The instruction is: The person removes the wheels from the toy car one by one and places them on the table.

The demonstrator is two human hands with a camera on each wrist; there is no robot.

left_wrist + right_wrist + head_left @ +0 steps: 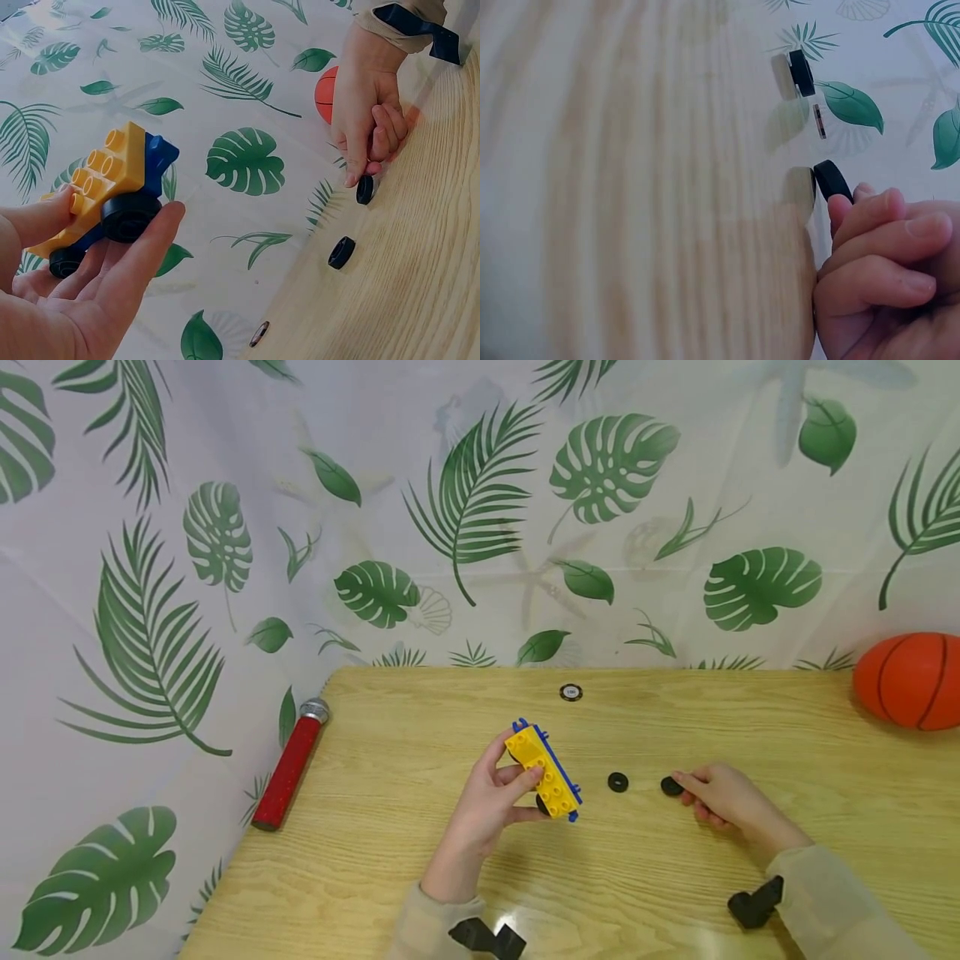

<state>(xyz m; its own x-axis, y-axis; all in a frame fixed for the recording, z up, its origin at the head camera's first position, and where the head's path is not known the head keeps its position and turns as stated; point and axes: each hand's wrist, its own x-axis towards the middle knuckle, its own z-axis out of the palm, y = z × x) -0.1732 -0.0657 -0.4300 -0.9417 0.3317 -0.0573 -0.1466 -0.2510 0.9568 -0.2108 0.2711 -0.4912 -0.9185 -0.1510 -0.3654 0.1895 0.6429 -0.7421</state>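
Note:
My left hand (480,800) grips a toy car (550,781), its thumb on the yellow studded block body. A blue chassis (159,161) runs along the car, which is raised and tilted. Two black wheels (129,219) are on the side turned toward the palm; on the other side, bare blue axle ends stick out. Farther right, my right hand (726,797) pinches a loose black wheel (670,787) between thumb and finger, low over the table and tipped up at an angle. Between the hands, another black wheel (618,788) lies flat on the table.
A black and white poker chip (572,692) lies near the back edge of the wooden table (390,727). At the left edge is a red microphone (292,768); an orange basketball (911,681) sits at the back right. A leaf-patterned cloth (420,527) hangs behind.

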